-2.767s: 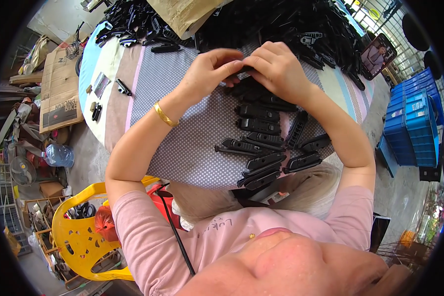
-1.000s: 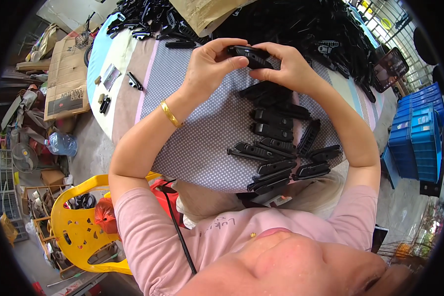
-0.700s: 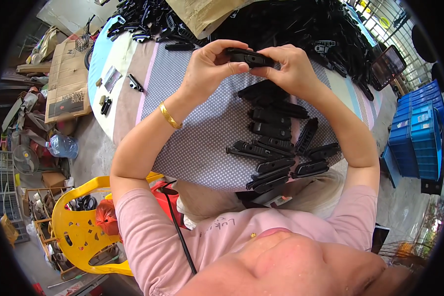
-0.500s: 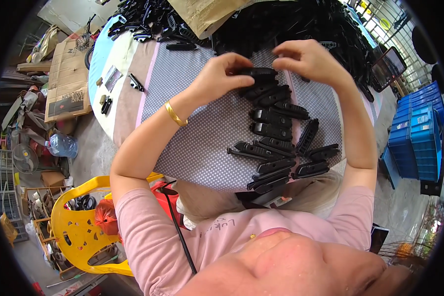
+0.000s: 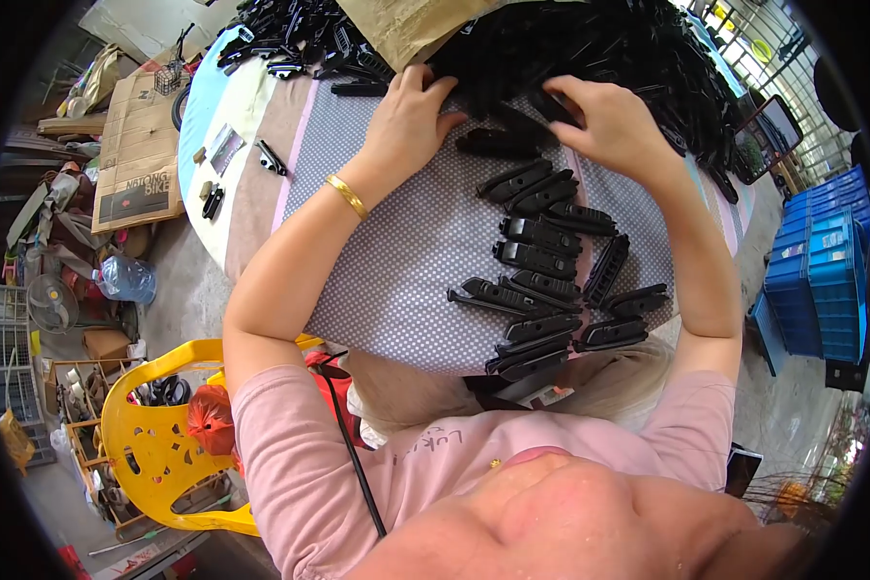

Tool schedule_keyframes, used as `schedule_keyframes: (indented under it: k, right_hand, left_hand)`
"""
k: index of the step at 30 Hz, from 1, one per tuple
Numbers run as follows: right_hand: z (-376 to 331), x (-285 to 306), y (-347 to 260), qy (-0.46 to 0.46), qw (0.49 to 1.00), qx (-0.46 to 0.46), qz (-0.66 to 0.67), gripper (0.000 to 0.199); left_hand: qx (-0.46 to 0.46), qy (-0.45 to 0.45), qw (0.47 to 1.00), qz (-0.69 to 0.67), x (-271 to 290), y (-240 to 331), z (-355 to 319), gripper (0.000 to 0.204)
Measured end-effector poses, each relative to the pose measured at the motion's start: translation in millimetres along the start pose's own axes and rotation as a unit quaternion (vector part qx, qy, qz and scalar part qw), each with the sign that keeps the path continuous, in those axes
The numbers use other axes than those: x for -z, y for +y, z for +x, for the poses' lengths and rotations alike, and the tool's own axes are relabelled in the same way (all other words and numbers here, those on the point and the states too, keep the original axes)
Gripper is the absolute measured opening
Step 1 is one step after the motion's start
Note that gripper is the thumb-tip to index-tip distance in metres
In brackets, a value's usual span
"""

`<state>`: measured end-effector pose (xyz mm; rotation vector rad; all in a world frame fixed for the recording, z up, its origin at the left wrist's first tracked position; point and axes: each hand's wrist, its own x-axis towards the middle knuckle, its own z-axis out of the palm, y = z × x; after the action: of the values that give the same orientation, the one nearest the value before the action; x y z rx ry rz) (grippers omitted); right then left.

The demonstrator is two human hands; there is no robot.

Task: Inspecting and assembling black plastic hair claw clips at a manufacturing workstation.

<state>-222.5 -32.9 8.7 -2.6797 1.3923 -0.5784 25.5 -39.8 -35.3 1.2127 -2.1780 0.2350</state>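
My left hand (image 5: 411, 121), with a gold bangle (image 5: 346, 194) on its wrist, lies with fingers spread at the near edge of a big heap of black plastic parts (image 5: 609, 43). My right hand (image 5: 611, 121) reaches into the same heap, its fingers curled on one black part (image 5: 549, 104). Between the hands a single black part (image 5: 493, 143) lies on the grey dotted cloth (image 5: 406, 261). Below it, several more black parts (image 5: 541, 261) lie in a loose column down to the table's near edge.
A brown paper sack (image 5: 406, 24) rests on the heap at the back. A phone (image 5: 768, 135) lies at the table's right edge, small parts (image 5: 213, 198) at its left. Blue crates (image 5: 822, 261) stand right; a yellow chair (image 5: 155, 435) and cardboard (image 5: 135, 155) stand left.
The black part held up in both hands has been set down at the top of the column. Both hands have since moved away from me to the heap.
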Motion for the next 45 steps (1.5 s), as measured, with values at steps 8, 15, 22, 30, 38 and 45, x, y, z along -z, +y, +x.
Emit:
schedule_keyframes:
  k: [8,15,22,30,38,45]
  right_hand:
    - [10,-42,-7,0.102,0.982,0.150,0.056,0.034]
    - [6,-31,-11,0.051,0.960,0.264,0.076,0.035]
    - [-1,-20,-20,-0.042,0.951,0.244,0.182,0.034]
    - [1,-31,-21,0.105,0.950,0.080,0.285,0.041]
    - [-3,-24,-33,0.006,0.948,0.048,0.315,0.049]
    - [-3,-19,-32,0.008,0.876,0.043,0.481,0.040]
  left_hand:
    - [0.050,-0.038,0.997,-0.042,9,0,-2,0.039]
    - [0.184,-0.095,0.973,-0.099,22,7,-7,0.052]
    - [0.224,-0.133,0.916,-0.305,19,-5,-7,0.050]
    - [0.269,-0.174,0.810,-0.491,30,20,-4,0.045]
    - [0.198,-0.094,0.871,-0.441,22,31,-11,0.057]
    - [0.177,-0.105,0.916,-0.343,29,40,-7,0.064]
